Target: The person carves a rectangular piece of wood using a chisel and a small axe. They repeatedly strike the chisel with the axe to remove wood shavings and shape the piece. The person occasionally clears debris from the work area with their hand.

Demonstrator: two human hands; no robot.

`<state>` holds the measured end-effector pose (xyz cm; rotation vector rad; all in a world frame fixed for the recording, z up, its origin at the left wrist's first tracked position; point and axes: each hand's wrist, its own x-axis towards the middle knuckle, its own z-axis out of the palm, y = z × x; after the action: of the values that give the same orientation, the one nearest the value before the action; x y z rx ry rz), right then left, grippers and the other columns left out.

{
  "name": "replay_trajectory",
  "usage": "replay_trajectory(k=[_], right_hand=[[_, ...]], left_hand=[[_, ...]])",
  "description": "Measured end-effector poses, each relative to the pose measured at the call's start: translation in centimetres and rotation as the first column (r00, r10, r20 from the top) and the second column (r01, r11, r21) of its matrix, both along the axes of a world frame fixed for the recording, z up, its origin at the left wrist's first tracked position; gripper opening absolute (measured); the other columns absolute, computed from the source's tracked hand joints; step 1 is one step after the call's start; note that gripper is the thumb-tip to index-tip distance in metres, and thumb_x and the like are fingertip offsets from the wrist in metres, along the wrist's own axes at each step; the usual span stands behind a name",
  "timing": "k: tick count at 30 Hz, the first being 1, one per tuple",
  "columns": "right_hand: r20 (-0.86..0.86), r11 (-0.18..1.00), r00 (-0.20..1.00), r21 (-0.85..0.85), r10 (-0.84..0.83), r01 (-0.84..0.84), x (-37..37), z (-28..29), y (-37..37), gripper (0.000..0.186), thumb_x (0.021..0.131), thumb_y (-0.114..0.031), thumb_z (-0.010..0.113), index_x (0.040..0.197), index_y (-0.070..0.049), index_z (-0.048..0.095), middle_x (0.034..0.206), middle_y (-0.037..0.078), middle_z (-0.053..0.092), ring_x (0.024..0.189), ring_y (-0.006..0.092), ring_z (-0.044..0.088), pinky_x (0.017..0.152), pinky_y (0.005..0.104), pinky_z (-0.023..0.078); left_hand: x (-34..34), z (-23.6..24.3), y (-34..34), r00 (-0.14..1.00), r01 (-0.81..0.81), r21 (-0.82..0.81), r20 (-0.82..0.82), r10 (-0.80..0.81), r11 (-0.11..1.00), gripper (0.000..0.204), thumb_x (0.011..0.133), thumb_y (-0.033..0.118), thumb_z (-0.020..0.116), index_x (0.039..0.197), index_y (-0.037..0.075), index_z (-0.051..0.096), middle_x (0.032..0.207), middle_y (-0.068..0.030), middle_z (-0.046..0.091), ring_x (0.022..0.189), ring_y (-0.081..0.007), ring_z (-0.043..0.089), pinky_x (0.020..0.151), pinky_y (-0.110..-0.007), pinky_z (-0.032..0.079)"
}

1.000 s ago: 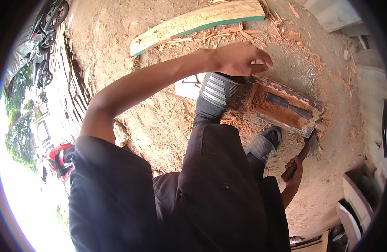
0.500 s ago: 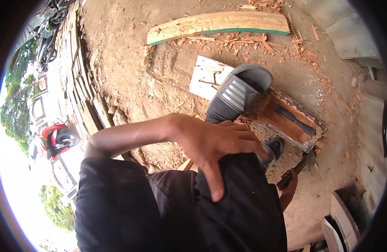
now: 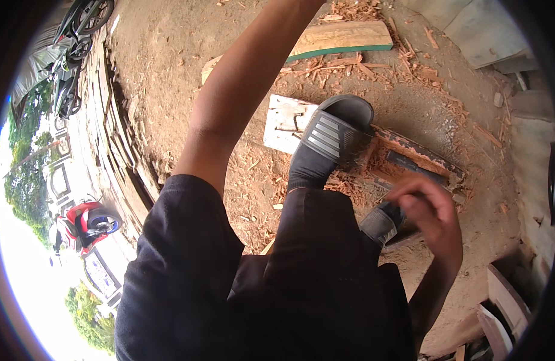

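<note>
My left forearm point(image 3: 235, 78) reaches up beyond the top edge, with that hand out of view. My right hand point(image 3: 428, 207), slightly blurred, hovers right of my knee with loosely curled, parted fingers and no visible object in them. Just beyond it, a hollowed wooden block point(image 3: 380, 156) full of reddish chips holds a dark tool point(image 3: 404, 160). My sandalled left foot point(image 3: 325, 138) rests over the block's left end, beside a white board point(image 3: 277, 120) with dark metal pieces on it. My other sandalled foot point(image 3: 380, 228) is partly behind my right hand.
A curved green-edged plank point(image 3: 350, 39) lies among wood chips across the dirt ground. Stacked weathered boards point(image 3: 121, 144) line the left, with motorbikes point(image 3: 79, 225) beyond. Pale sheets point(image 3: 470, 24) and loose boards point(image 3: 506, 301) border the right.
My left hand dropped to my knee, then swung up out of view. My right hand has let go of the handled blade tool and risen toward the block.
</note>
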<state>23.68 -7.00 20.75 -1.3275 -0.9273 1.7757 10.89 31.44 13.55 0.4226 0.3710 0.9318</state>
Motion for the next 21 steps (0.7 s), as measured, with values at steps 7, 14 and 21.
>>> replay_trajectory(k=[7, 14, 21], right_hand=[[-0.654, 0.948, 0.687, 0.194, 0.315, -0.251, -10.3, 0.9, 7.5, 0.025, 0.095, -0.022, 0.058, 0.095, 0.001, 0.066, 0.083, 0.006, 0.068, 0.083, 0.0123, 0.064, 0.078, 0.027, 0.048], [-0.073, 0.819, 0.828, -0.219, -0.555, 0.53, 2.6, -7.2, -6.4, 0.03, 0.096, -0.022, 0.054, 0.116, 0.0, 0.058, 0.103, 0.011, 0.065, 0.101, 0.0179, 0.062, 0.084, 0.0324, 0.05], [0.876, 0.381, 0.325, -0.182, -0.355, 0.906, 1.7, -19.7, -26.1, 0.081, 0.071, -0.037, 0.083, 0.129, 0.001, 0.041, 0.115, 0.017, 0.054, 0.106, 0.0262, 0.054, 0.084, 0.0368, 0.047]], left_hand=[[7.9, -2.1, -2.1, 0.998, 0.059, -0.138, 0.026, -0.056, 0.989, 0.076, 0.092, 0.061, 0.03, 0.141, 0.003, 0.035, 0.146, -0.0103, 0.038, 0.13, -0.0285, 0.036, 0.11, -0.049, 0.021], [5.9, -6.7, -11.6, 0.651, 0.466, 0.321, -0.756, -0.074, 0.824, 0.05, 0.093, 0.045, 0.049, 0.121, 0.003, 0.053, 0.119, -0.0132, 0.06, 0.11, -0.0261, 0.058, 0.091, -0.041, 0.045], [1.6, -9.5, -30.4, 0.256, 0.966, 0.233, -0.788, 0.559, -0.114, 0.089, 0.083, 0.058, 0.061, 0.146, 0.008, 0.025, 0.152, -0.02, 0.022, 0.143, -0.0353, 0.019, 0.116, -0.057, 0.015]])
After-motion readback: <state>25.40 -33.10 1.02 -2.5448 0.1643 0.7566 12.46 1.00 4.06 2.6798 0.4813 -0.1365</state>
